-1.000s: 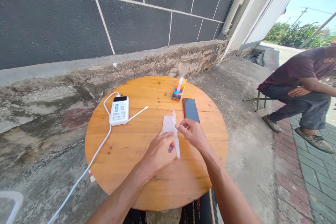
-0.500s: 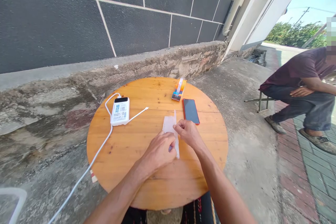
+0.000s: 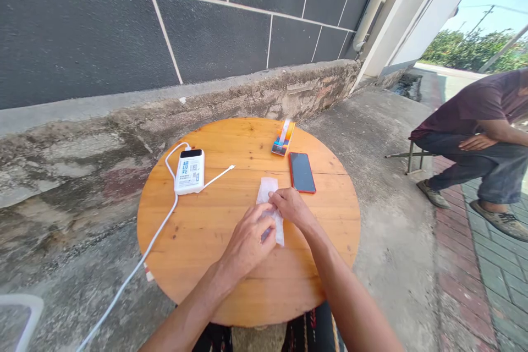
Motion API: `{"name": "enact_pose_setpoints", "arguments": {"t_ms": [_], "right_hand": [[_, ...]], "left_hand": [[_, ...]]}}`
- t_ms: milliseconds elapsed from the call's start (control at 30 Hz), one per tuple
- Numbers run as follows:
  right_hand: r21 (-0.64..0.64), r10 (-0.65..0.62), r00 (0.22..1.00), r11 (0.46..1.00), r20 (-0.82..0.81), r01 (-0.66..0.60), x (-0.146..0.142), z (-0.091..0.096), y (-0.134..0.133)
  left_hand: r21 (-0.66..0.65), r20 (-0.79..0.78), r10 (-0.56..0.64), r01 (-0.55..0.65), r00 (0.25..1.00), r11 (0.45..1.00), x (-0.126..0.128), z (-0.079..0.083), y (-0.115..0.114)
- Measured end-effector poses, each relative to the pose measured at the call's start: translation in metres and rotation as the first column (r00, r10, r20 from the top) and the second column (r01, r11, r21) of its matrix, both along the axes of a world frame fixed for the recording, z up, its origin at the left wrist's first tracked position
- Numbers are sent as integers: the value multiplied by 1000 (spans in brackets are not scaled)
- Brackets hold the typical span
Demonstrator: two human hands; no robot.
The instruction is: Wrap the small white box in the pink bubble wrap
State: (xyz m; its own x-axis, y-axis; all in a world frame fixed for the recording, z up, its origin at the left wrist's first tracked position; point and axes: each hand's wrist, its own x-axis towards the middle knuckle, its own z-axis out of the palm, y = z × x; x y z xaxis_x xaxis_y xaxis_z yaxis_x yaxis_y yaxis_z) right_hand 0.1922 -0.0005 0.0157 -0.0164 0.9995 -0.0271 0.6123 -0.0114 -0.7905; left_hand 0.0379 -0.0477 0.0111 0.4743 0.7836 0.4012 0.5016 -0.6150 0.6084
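A whitish, see-through wrapper-like sheet (image 3: 268, 185) lies lengthwise on the round wooden table (image 3: 181, 264), partly covered by both hands. My left hand (image 3: 251, 234) rests over its lower left side, fingers bent, the index finger reaching to its middle. At the sheet's right edge, my right hand (image 3: 291, 206) is closed in a pinch, its fingertips meeting those of the left. What lies between the fingertips is mostly hidden. Just beyond my right hand is a dark phone (image 3: 302, 172) with a red edge.
An orange and blue tape dispenser (image 3: 283, 138) stands at the table's far side. On the left lie a white power bank (image 3: 190, 171) and its white cable (image 3: 152, 247), which runs off the table. A seated person (image 3: 474, 132) is at the right; a dark wall (image 3: 214, 38) stands behind.
My hands have come together over the sheet, the left index finger stretching up to the right fingertips. The narrow strip that stuck up at the sheet's upper right no longer shows.
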Motion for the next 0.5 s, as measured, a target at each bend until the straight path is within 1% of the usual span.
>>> {"name": "enact_pose_setpoints", "arguments": {"t_ms": [167,333,500], "right_hand": [[-15,8,997,1000,-81,-9,8,9,-14],[70,55,978,997,-201,-42,19,10,-39],[118,101,982,990,-158,-83,20,5,-56]], "left_hand": [[-59,-24,-8,6,1000,998,-1,4,3],[-72,-23,-8,6,1000,997,-1,2,2],[-94,-28,3,-6,1000,996,-2,0,0]]}}
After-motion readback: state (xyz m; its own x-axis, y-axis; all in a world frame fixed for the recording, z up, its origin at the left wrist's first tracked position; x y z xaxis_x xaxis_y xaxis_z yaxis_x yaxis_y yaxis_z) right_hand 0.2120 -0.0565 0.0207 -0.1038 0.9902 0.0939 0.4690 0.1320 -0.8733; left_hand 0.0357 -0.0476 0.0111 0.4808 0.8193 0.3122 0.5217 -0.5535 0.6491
